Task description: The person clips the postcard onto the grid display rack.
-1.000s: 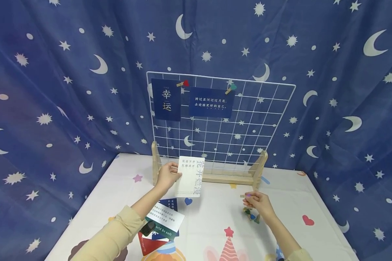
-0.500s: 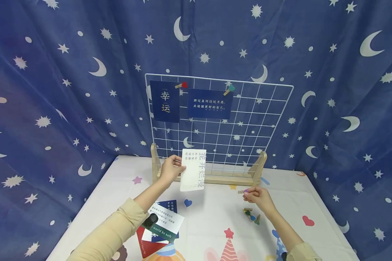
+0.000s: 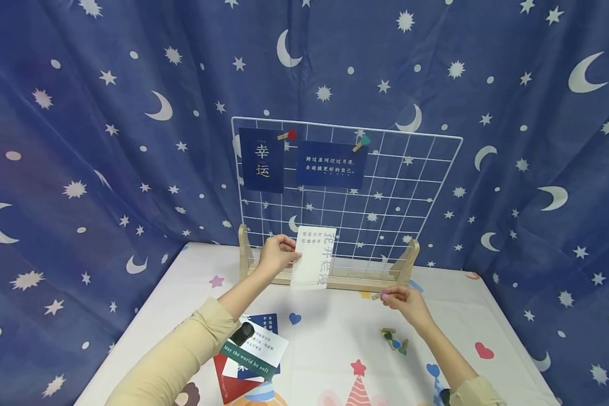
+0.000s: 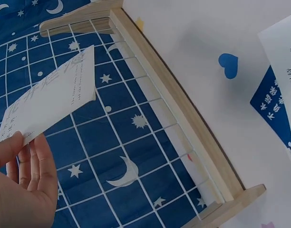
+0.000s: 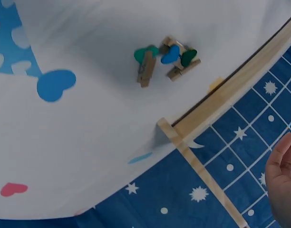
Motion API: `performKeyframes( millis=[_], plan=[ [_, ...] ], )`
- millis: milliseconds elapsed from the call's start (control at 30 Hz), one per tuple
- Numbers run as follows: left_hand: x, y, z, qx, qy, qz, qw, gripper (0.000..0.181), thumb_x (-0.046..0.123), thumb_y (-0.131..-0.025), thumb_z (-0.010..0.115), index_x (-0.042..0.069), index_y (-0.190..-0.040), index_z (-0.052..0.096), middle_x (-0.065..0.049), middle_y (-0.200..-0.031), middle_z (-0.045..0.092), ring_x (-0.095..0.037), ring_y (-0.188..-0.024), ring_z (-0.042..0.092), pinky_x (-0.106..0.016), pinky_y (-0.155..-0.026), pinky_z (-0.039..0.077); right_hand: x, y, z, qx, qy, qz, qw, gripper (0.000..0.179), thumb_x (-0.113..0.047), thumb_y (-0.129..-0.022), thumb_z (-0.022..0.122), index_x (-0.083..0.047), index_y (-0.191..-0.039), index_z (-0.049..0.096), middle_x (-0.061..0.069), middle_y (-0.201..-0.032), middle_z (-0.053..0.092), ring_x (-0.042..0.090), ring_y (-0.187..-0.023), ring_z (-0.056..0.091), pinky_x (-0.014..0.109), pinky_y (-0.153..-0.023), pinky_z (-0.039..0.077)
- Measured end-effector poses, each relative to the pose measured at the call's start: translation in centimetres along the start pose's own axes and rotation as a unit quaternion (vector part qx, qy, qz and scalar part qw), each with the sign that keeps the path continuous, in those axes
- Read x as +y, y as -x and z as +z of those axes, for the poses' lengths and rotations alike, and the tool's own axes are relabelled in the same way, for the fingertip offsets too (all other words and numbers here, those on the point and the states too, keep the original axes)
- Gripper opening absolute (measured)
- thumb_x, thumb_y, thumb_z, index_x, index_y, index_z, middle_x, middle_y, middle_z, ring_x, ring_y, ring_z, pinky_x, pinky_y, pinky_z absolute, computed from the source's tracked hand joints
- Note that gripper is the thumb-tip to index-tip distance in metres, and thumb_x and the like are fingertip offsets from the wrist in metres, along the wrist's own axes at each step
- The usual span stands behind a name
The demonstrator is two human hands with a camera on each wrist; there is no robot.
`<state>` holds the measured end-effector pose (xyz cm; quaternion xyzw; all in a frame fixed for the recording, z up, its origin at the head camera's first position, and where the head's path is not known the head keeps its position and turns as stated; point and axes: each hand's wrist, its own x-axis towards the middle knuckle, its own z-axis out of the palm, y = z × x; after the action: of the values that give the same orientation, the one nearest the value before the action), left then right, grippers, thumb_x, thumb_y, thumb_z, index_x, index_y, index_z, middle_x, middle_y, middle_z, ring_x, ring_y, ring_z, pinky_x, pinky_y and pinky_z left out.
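Toward seven o'clock on the wire grid [image 3: 347,127], the left hand [image 3: 276,256] pinches a white card [image 3: 310,265] by its nine o'clock edge; at the card's four o'clock, the right hand [image 3: 407,304] pinches a clothespin [image 3: 377,296].

On the bench [image 3: 335,332] we see a grid rack [image 3: 355,283] before the curtain [image 3: 335,62], two cards [image 3: 261,163] on its upper left, a card pile [image 3: 259,344] front left, clothespins [image 3: 396,343] front right.

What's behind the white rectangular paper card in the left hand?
In the head view, the white wire grid, pale wooden base bar and dark blue star-patterned cloth show behind the white paper card; the parts directly behind it are hidden there.
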<state>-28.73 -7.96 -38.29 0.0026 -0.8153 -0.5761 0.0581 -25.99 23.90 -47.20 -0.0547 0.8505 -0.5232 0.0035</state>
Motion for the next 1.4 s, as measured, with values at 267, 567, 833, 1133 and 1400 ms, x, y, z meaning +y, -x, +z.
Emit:
performKeyframes(
  millis=[267, 567, 833, 1133, 1400],
  plan=[
    [1.7, -0.5, 0.7, -0.010, 0.013, 0.004, 0.9999, 0.016, -0.004, -0.076, 0.073, -0.004, -0.089, 0.062, -0.020, -0.086, 0.069, -0.015, -0.068, 0.065, -0.034, -0.066, 0.059, -0.7, -0.6, -1.3, -0.003, 0.037, -0.030, 0.9989, 0.024, -0.006, -0.088, 0.064, 0.013, -0.102, 0.061, 0.024, -0.095, 0.069, 0.000, -0.073, 0.063, 0.015, -0.070, 0.053],
    [3.1, -1.2, 1.9, -0.012, 0.011, 0.014, 0.9998, 0.016, -0.003, -0.075, 0.074, -0.004, -0.088, 0.063, -0.021, -0.087, 0.070, -0.016, -0.069, 0.066, -0.028, -0.062, 0.059, -2.1, -1.0, -3.1, 0.013, 0.073, -0.051, 0.9960, 0.024, -0.005, -0.088, 0.064, 0.013, -0.103, 0.062, 0.026, -0.098, 0.068, -0.003, -0.074, 0.061, 0.011, -0.069, 0.051],
    [4.9, -1.7, 3.2, -0.044, 0.052, -0.002, 0.9977, 0.019, -0.003, -0.077, 0.072, -0.004, -0.093, 0.060, -0.022, -0.094, 0.069, -0.022, -0.074, 0.069, -0.029, -0.066, 0.059, -3.8, -1.9, -5.3, 0.028, 0.121, -0.101, 0.9871, 0.021, -0.007, -0.087, 0.065, 0.011, -0.098, 0.064, 0.025, -0.092, 0.069, 0.003, -0.070, 0.063, 0.013, -0.065, 0.051],
    [7.7, -2.2, 4.3, -0.062, 0.061, 0.025, 0.9959, 0.021, -0.002, -0.079, 0.071, -0.004, -0.097, 0.060, -0.022, -0.097, 0.068, -0.027, -0.083, 0.069, -0.027, -0.067, 0.059, -6.8, -2.5, -8.1, 0.048, 0.163, -0.121, 0.9780, 0.022, -0.009, -0.087, 0.066, 0.009, -0.099, 0.065, 0.026, -0.096, 0.068, 0.002, -0.073, 0.063, 0.008, -0.066, 0.049],
    [9.1, -2.9, 4.9, -0.059, 0.063, 0.046, 0.9953, 0.019, 0.000, -0.080, 0.070, -0.003, -0.097, 0.060, -0.021, -0.097, 0.069, -0.029, -0.087, 0.069, -0.026, -0.068, 0.058, -9.6, -2.6, -9.9, 0.060, 0.164, -0.134, 0.9754, 0.026, -0.013, -0.089, 0.064, 0.009, -0.104, 0.064, 0.028, -0.101, 0.067, -0.015, -0.072, 0.054, 0.004, -0.067, 0.046]
  ],
)
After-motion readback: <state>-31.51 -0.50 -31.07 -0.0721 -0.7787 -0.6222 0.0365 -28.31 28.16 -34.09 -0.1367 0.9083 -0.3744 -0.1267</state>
